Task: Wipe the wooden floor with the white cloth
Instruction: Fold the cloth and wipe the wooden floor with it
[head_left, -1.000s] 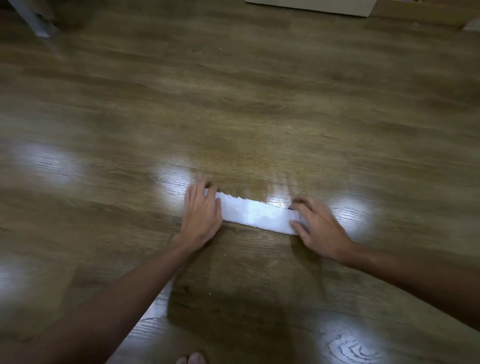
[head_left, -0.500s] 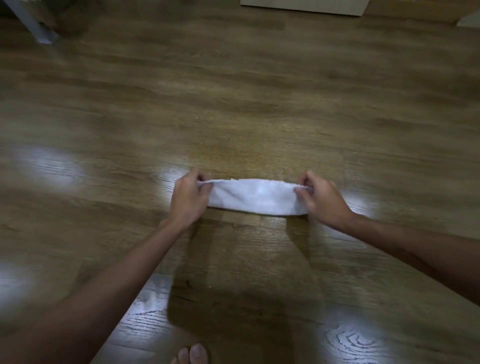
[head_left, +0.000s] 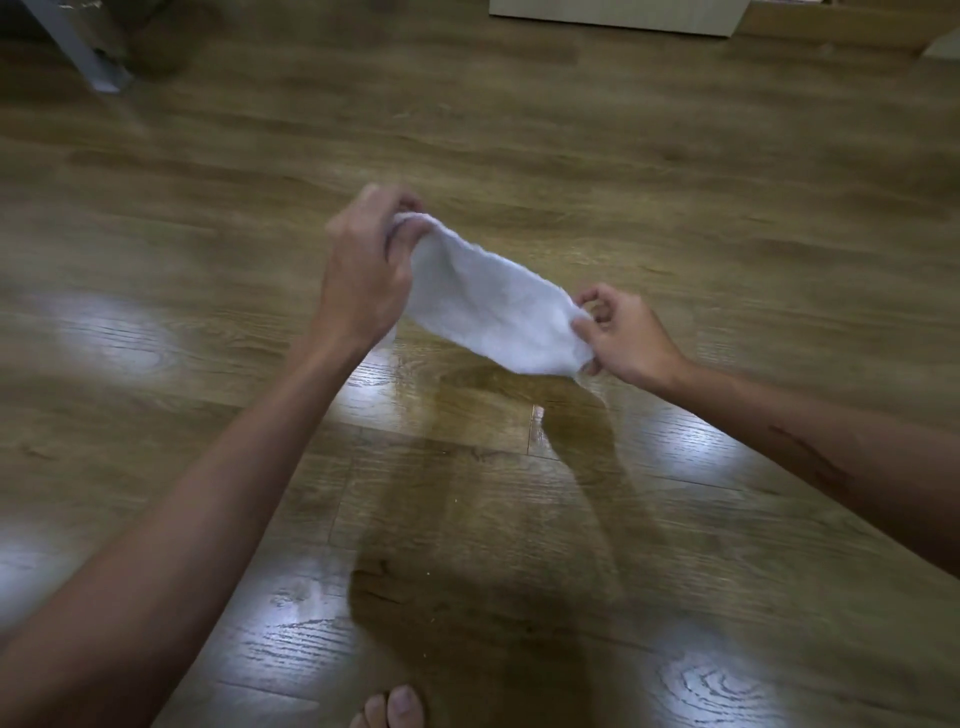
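Wood-grain plank flooring (head_left: 675, 156) in warm brown fills the room, its glossy surface throwing back several pale patches of overhead light (head_left: 109, 332) to either side of a dark shadow (head_left: 467, 571) near the bottom centre. Far beyond that shadow, at the upper left, stands a slanted grey metal leg (head_left: 78, 47). At the upper right, a pale furniture base (head_left: 613, 15) meets the floor.
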